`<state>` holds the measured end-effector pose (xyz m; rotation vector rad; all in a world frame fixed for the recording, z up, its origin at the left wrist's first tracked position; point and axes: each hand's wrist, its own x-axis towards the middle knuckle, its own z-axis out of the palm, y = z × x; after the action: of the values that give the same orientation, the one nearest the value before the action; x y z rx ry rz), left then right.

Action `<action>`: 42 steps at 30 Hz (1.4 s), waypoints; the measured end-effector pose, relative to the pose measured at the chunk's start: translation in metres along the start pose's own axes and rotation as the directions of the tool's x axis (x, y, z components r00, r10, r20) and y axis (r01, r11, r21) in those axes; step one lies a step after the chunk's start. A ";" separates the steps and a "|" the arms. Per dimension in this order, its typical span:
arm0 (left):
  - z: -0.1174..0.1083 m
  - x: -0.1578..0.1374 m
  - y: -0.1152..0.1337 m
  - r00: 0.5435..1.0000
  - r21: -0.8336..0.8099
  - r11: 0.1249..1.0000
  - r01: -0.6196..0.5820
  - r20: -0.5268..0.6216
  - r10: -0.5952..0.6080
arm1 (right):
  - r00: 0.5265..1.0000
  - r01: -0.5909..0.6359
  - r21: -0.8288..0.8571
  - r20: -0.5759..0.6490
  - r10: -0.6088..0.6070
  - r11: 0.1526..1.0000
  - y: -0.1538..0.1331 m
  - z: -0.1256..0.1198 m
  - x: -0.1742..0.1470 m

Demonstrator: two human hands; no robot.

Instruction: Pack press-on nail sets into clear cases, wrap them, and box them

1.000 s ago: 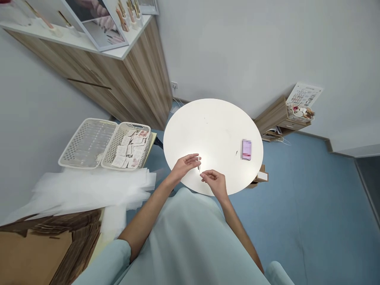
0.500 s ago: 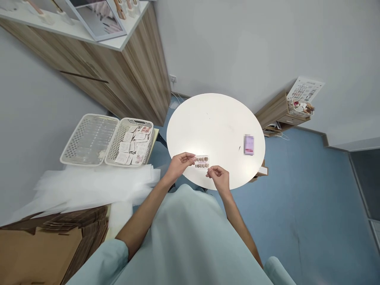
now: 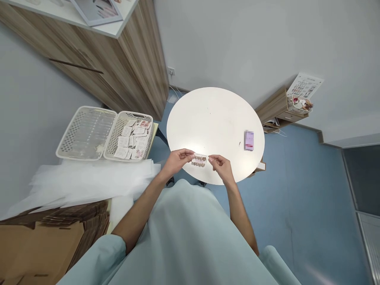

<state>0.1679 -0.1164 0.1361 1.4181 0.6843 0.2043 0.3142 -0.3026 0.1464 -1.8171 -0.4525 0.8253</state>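
A small clear-and-white card of press-on nails [image 3: 198, 160], with two rows of brownish nails, is held over the near edge of the round white table [image 3: 213, 118]. My left hand [image 3: 177, 162] pinches its left end between thumb and fingers. At the card's upper right corner, the thumb and index finger of my right hand [image 3: 222, 167] are pressed together and seem to touch its edge. A purple phone-sized item [image 3: 248, 140], blurred out, lies on the right part of the table.
An open white perforated basket [image 3: 130, 136] with several small packets stands at left, its lid [image 3: 86, 134] folded back. Below it are white sheets [image 3: 95, 178] and flattened cardboard [image 3: 38, 245]. A wooden cabinet [image 3: 130, 67] rises behind. A low shelf unit [image 3: 276, 105] stands right.
My right hand has moved up from the card's lower right corner to its upper right corner. The card, in my left hand, has shifted slightly left and tilted.
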 end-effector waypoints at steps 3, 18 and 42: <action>0.001 -0.004 -0.002 1.000 -0.001 1.000 0.008 0.020 -0.008 | 1.000 0.011 0.008 0.028 -0.011 1.000 -0.002 0.004 0.005; 0.003 -0.010 -0.019 0.978 0.062 0.977 0.203 0.036 -0.205 | 0.991 0.114 -0.033 -0.061 -0.116 0.993 -0.007 0.001 -0.001; 0.009 0.012 0.026 0.994 -0.029 0.999 0.045 0.098 -0.042 | 1.000 -0.022 0.020 -0.013 0.022 1.000 0.009 0.002 -0.026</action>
<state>0.1890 -0.1131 0.1568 1.3723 0.6287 0.1101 0.2935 -0.3217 0.1459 -1.8114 -0.4151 0.8294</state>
